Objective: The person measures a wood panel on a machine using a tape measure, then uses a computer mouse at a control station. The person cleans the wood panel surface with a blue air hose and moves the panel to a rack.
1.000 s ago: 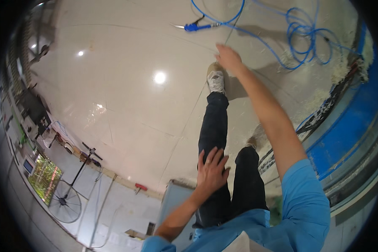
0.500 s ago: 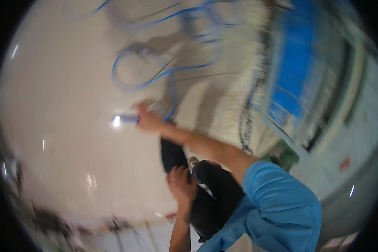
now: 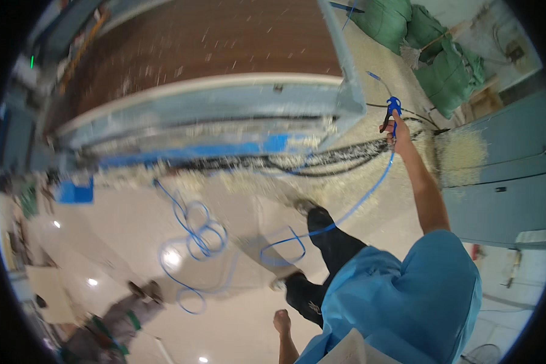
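Observation:
Up at the right, my right hand (image 3: 400, 134) is wrapped round the handle of a blue air blow gun (image 3: 394, 106), whose thin nozzle points up and away toward the green sacks. From its handle a blue air hose (image 3: 370, 193) curves down past my legs. Loose coils of the hose lie on the floor to the left. Low in the middle, my left hand (image 3: 282, 321) hangs beside my leg, fingers curled in and nothing visible in them.
A large machine with a brown top (image 3: 224, 45) fills the upper left. Pale shavings (image 3: 370, 167) cover the floor and cables along it. Green sacks (image 3: 446, 79) stand at the far right, near a grey-blue cabinet (image 3: 503, 164). Another person's legs (image 3: 124, 318) show at lower left.
My view has swung round from the floor to the machine. My right arm now reaches forward and right with the air blow gun; my left hand has curled and hangs lower.

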The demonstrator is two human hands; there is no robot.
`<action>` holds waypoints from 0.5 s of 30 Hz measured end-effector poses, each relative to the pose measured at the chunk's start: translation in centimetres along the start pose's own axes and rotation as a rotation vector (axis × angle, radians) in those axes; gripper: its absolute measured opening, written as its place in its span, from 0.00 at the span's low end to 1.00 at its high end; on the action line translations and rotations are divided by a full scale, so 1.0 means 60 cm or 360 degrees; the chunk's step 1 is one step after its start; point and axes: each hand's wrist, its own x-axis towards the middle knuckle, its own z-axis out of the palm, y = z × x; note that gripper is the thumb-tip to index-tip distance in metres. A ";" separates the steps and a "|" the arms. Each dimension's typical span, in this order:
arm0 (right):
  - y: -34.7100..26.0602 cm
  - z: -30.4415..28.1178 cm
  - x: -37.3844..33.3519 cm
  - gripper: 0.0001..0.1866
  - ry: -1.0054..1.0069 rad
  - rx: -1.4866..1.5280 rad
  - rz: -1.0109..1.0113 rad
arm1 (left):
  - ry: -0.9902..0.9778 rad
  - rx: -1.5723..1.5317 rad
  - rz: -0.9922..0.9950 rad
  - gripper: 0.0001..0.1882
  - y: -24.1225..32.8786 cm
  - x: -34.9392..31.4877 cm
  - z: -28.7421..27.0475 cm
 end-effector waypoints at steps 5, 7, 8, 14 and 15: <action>-0.042 -0.038 0.208 0.28 -0.0393 -0.0216 0.0221 | 0.0043 0.0171 0.0504 0.19 0.347 0.134 -0.146; -0.018 -0.047 0.237 0.28 -0.0665 -0.0257 0.0286 | 0.0236 0.0082 0.0907 0.17 0.531 0.180 -0.200; -0.005 -0.046 0.238 0.30 -0.0688 -0.0408 0.0276 | 0.0285 0.0056 0.0823 0.17 0.616 0.198 -0.223; 0.014 0.003 0.235 0.29 -0.0895 -0.0217 0.0325 | 0.0163 -0.0300 0.1066 0.17 0.948 0.126 -0.260; 0.008 0.004 0.241 0.31 -0.0941 -0.0318 0.0361 | 0.0134 -0.0107 0.1042 0.17 0.974 0.113 -0.254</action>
